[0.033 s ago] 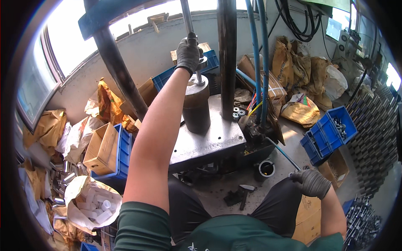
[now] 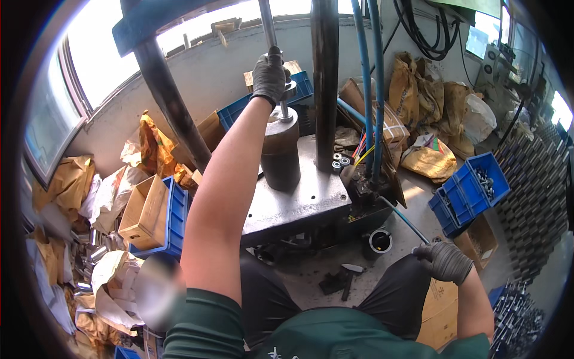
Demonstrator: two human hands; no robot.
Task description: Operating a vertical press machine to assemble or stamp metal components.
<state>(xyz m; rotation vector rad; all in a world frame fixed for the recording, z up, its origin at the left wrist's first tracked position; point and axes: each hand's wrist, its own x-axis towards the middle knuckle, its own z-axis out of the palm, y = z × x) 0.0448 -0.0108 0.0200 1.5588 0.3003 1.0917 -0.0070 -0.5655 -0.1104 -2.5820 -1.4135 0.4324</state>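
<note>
My left hand (image 2: 270, 76), in a dark grey glove, is closed around a metal piece with a round collar (image 2: 289, 91). This piece sits between the upright steel ram (image 2: 266, 21) above and a short rod (image 2: 283, 110) below. The rod stands in the top of a thick steel cylinder (image 2: 281, 155), upright on the press's metal plate (image 2: 326, 188). The fingers hide most of the held piece. My right hand (image 2: 449, 262), gloved too, is closed on the end of a slim lever (image 2: 406, 221) that slopes up to the base of the blue hoses (image 2: 376, 90).
Dark press columns (image 2: 324, 84) flank the cylinder. Blue crates (image 2: 478, 179) of metal parts stand at right, beside stacked dark rods (image 2: 529, 185). A hammer (image 2: 350, 278) lies on the floor near a black cup (image 2: 380, 240). Sacks (image 2: 116, 194) and a wooden box (image 2: 143, 215) crowd the left.
A blurred grey-and-dark round shape now covers part of the open sack of white plastic pieces at lower left. Both my hands keep their places on the collared piece and the lever.
</note>
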